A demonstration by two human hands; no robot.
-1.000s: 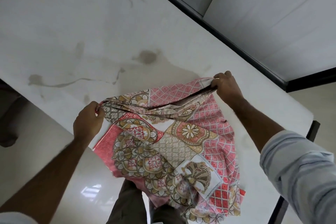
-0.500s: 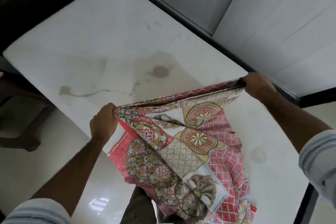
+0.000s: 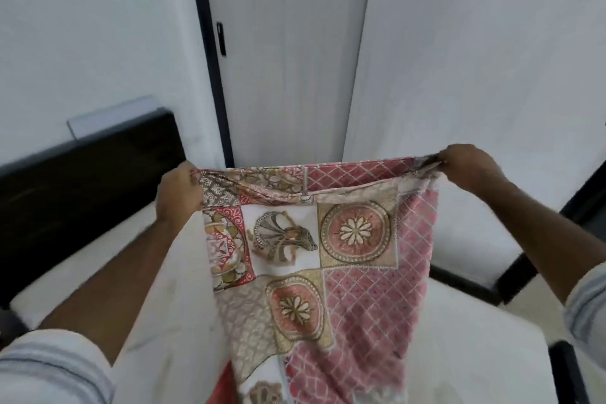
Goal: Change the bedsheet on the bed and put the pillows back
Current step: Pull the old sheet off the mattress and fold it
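One patterned bedsheet (image 3: 328,259) hung folded, its lower part cut off by the frame and covering much of the bare mattress (image 3: 164,321). Two hands gripped its top edge, the left hand (image 3: 178,190) and the right hand (image 3: 467,167) each bunching a corner.

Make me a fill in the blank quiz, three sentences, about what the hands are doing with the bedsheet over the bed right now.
1. Both hands grip the patterned bedsheet by its ____ edge.
2. The left hand and the right hand hold the sheet stretched ____ them.
3. The mattress below the sheet is ____ in colour.

Missing words: top; between; white
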